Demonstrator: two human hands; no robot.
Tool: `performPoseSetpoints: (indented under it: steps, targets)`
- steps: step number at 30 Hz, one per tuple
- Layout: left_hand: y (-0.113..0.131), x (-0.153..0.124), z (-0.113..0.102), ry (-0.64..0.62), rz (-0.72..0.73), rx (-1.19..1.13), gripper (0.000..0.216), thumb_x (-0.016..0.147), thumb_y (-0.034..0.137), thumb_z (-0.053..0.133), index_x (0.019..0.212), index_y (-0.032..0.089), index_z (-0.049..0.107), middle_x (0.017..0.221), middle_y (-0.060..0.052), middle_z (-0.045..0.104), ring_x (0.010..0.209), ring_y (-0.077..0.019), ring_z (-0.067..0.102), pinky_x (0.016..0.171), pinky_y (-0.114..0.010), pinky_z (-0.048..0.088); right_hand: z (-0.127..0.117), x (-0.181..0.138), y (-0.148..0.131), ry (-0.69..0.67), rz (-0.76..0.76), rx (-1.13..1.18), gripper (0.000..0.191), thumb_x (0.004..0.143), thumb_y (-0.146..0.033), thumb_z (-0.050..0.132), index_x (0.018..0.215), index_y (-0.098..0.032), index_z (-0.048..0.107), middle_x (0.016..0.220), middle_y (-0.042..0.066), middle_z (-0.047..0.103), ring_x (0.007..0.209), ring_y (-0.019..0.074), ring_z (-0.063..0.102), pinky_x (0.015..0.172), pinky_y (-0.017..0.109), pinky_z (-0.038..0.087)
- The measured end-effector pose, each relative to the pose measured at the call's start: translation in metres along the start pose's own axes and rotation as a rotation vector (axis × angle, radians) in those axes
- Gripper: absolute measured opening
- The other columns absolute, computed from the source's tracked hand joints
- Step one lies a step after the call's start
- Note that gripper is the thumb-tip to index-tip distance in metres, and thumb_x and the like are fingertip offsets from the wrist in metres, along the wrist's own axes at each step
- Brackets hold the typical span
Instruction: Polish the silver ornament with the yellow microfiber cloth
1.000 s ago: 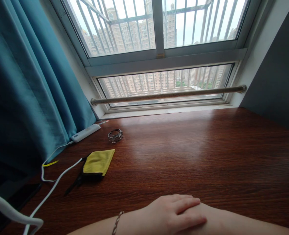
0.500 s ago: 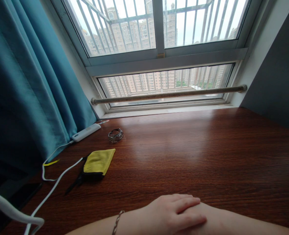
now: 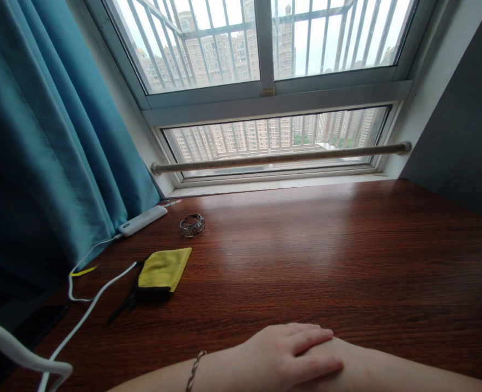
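Note:
At the bottom of the head view, my left hand (image 3: pixel 296 351) lies with its fingers stretched out and slightly apart across my right wrist or forearm. A thin twisted bracelet (image 3: pixel 194 372) circles my left wrist. My right forearm (image 3: pixel 382 363) comes in from the lower right corner. My right hand is hidden beneath the left one or below the picture's edge, so its fingers do not show. Both arms rest at the near side of the reddish-brown wooden table (image 3: pixel 306 261). Left of the hands lies a yellow cloth piece with black edging (image 3: pixel 163 269).
An openwork metal bangle (image 3: pixel 192 225) sits farther back. A white oblong device (image 3: pixel 142 220) with a cable lies by the blue curtain (image 3: pixel 61 136). A thicker white cable (image 3: pixel 89 313) crosses the left side. Behind the table, a rail (image 3: pixel 281 159) spans the barred window.

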State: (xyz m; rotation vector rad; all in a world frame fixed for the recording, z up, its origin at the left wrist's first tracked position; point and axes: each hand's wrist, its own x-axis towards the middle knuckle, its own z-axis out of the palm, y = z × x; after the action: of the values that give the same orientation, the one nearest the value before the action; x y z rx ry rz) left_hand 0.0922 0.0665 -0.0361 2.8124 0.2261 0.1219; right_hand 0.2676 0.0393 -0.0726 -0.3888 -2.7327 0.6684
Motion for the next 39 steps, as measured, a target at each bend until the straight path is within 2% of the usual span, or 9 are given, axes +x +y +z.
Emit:
performPoseSetpoints:
  steps: [10,18,28,33,39]
  targets:
    - [-0.0008,-0.0039,0.0048,-0.002,-0.009,-0.037,0.040,0.095,0.029,0.033,0.132,0.015,0.040,0.141,-0.012,0.033,0.128,-0.0219,0.035,0.108,-0.028,0.028,0.0018,-0.0005,0.0005,0.006,0.020,0.011,0.028,0.090,-0.036,0.045,0.111,-0.020,0.055,0.117,0.009,0.053,0.100,0.0178,0.054,0.087,0.039,0.046]
    - [-0.0021,-0.0026,0.0086,0.026,0.006,-0.019,0.039,0.096,0.029,0.032,0.130,0.014,0.042,0.140,-0.012,0.036,0.127,-0.0212,0.037,0.107,-0.028,0.030,-0.0002,-0.0006,0.0004,0.014,0.006,0.001,0.028,0.089,-0.037,0.045,0.109,-0.019,0.056,0.115,0.009,0.055,0.100,0.0175,0.055,0.087,0.039,0.046]
    - [-0.0002,-0.0016,0.0023,-0.003,0.001,-0.022,0.039,0.094,0.028,0.037,0.130,0.014,0.042,0.139,-0.014,0.037,0.127,-0.0223,0.038,0.107,-0.029,0.031,0.0005,-0.0001,0.0004,0.012,-0.007,-0.009,0.028,0.089,-0.036,0.046,0.109,-0.018,0.056,0.115,0.009,0.055,0.100,0.0179,0.055,0.087,0.040,0.046]
    - [-0.0014,-0.0024,0.0054,0.035,0.016,-0.029,0.039,0.093,0.026,0.040,0.130,0.014,0.042,0.138,-0.014,0.038,0.126,-0.0224,0.038,0.107,-0.030,0.032,0.0006,0.0003,0.0001,0.005,0.001,-0.003,0.028,0.089,-0.035,0.046,0.110,-0.018,0.055,0.116,0.009,0.054,0.100,0.0180,0.054,0.087,0.040,0.046]
    - [-0.0025,-0.0035,0.0071,0.032,0.018,-0.030,0.039,0.095,0.027,0.036,0.130,0.014,0.041,0.139,-0.013,0.037,0.127,-0.0214,0.037,0.107,-0.028,0.030,-0.0006,0.0005,-0.0004,0.002,0.010,0.001,0.029,0.089,-0.037,0.045,0.109,-0.019,0.056,0.115,0.009,0.055,0.100,0.0178,0.055,0.088,0.040,0.046]
